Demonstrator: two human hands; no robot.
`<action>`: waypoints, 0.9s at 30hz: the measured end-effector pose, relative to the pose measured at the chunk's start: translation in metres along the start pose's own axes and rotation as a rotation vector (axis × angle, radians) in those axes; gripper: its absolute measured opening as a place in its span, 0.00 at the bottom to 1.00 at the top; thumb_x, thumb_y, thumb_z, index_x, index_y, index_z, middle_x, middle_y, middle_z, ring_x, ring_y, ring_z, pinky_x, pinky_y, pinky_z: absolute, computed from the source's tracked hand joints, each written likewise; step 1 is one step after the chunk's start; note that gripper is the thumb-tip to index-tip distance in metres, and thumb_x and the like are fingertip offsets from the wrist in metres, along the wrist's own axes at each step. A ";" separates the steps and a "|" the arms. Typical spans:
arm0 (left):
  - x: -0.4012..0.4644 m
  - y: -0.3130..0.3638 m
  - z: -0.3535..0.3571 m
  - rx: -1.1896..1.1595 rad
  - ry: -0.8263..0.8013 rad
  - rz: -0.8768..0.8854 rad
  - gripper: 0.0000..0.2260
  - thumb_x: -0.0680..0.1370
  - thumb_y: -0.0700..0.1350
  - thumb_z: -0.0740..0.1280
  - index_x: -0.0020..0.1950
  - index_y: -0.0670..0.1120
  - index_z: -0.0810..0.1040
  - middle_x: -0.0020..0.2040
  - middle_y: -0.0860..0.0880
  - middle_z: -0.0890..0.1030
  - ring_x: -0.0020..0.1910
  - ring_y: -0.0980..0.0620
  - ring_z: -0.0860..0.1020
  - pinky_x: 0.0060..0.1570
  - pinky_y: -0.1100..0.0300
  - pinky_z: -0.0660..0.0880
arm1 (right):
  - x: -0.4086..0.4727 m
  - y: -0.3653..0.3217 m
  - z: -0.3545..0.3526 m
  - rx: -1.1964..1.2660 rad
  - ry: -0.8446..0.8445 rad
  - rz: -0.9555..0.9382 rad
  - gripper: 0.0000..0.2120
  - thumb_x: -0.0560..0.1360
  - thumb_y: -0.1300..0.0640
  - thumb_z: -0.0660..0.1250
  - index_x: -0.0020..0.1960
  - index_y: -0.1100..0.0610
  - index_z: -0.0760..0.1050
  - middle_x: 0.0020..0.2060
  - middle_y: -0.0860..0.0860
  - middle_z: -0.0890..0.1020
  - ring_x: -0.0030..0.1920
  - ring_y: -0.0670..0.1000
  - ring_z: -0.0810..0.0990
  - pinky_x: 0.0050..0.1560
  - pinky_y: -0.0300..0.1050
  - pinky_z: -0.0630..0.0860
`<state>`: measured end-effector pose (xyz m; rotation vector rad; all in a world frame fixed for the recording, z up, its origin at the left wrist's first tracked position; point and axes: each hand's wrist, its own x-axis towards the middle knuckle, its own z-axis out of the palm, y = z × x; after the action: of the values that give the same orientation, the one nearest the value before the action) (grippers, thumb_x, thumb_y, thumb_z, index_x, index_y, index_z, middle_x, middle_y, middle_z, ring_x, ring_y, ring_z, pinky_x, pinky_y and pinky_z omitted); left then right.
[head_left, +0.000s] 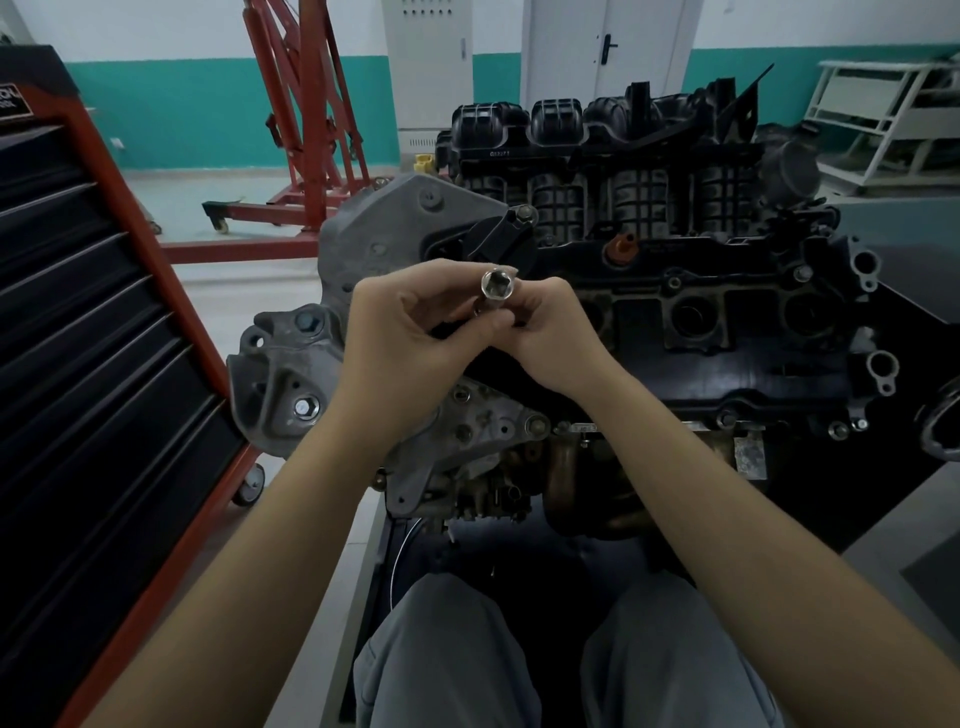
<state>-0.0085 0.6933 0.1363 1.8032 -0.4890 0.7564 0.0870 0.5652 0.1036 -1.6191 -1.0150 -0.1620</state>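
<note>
Shiny chrome socket (494, 287), square drive hole facing cam, pinched by left hand (405, 338) & right hand (550, 332) over engine (727, 312).

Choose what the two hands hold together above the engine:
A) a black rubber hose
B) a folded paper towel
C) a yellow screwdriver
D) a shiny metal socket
D: the left hand and the right hand pinch a shiny metal socket between their fingertips, its square opening turned to the camera, above the engine.
</note>
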 end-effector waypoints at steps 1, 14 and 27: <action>0.000 0.000 0.000 0.030 0.005 0.004 0.15 0.68 0.32 0.76 0.53 0.41 0.81 0.46 0.46 0.84 0.48 0.51 0.83 0.51 0.58 0.79 | 0.000 0.002 0.000 -0.021 0.025 -0.003 0.09 0.71 0.66 0.71 0.48 0.53 0.82 0.42 0.43 0.84 0.47 0.44 0.84 0.51 0.39 0.78; -0.001 -0.005 -0.002 0.039 0.063 0.001 0.11 0.68 0.33 0.76 0.50 0.39 0.83 0.44 0.45 0.84 0.45 0.50 0.84 0.49 0.57 0.80 | 0.001 0.001 0.000 -0.049 0.023 -0.011 0.07 0.73 0.65 0.71 0.50 0.62 0.82 0.45 0.55 0.85 0.49 0.51 0.84 0.54 0.51 0.79; 0.000 -0.002 -0.002 0.085 0.092 -0.011 0.11 0.68 0.35 0.77 0.48 0.42 0.83 0.43 0.49 0.84 0.43 0.54 0.84 0.47 0.61 0.80 | 0.001 0.005 -0.001 -0.061 0.032 -0.017 0.06 0.72 0.64 0.72 0.49 0.65 0.82 0.43 0.59 0.85 0.47 0.58 0.84 0.51 0.58 0.79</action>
<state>-0.0077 0.6956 0.1358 1.8388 -0.3913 0.8595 0.0918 0.5653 0.1009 -1.6584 -1.0080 -0.2316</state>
